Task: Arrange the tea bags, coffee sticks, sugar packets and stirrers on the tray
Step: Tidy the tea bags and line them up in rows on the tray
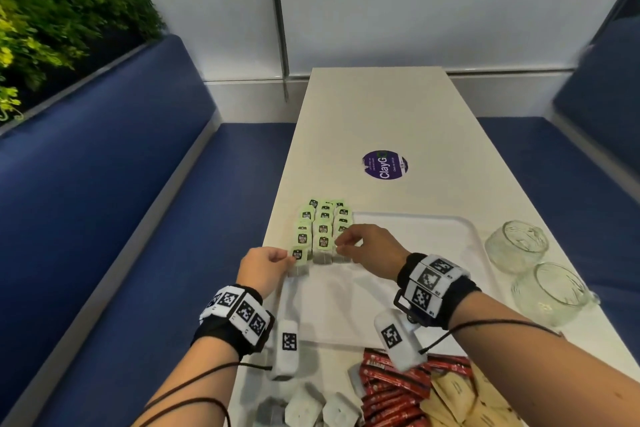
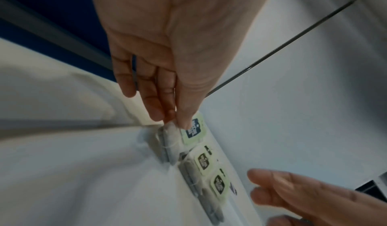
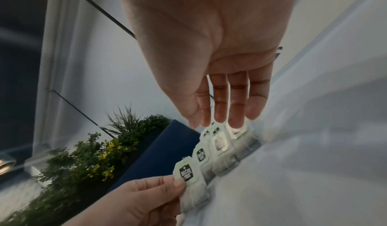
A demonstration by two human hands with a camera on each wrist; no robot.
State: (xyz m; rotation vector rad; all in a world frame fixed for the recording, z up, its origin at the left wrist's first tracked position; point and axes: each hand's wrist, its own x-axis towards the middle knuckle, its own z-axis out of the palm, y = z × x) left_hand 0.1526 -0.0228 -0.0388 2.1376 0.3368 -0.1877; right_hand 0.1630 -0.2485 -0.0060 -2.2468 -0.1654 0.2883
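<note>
Green-tagged tea bags [image 1: 323, 218] lie in three rows at the far left corner of the white tray [image 1: 471, 236]. My left hand [image 1: 282, 258] pinches the nearest tea bag of the left row [image 1: 298, 255] between thumb and fingers. The left wrist view shows that pinch [image 2: 175, 122] on the bag [image 2: 193, 131]. My right hand [image 1: 337, 244] hovers over the right row with its fingers nearly straight. In the right wrist view its fingertips [image 3: 235, 122] touch a tag, and my left hand [image 3: 178, 181] grips the near bag [image 3: 186, 174].
Red coffee sticks [image 1: 391, 392], beige sugar packets [image 1: 460, 402] and loose tea bags [image 1: 304, 409] lie near me, off the tray. Two glass mugs [image 1: 516, 246] [image 1: 550, 291] stand right of the tray. Blue benches flank the narrow table [image 1: 374, 107].
</note>
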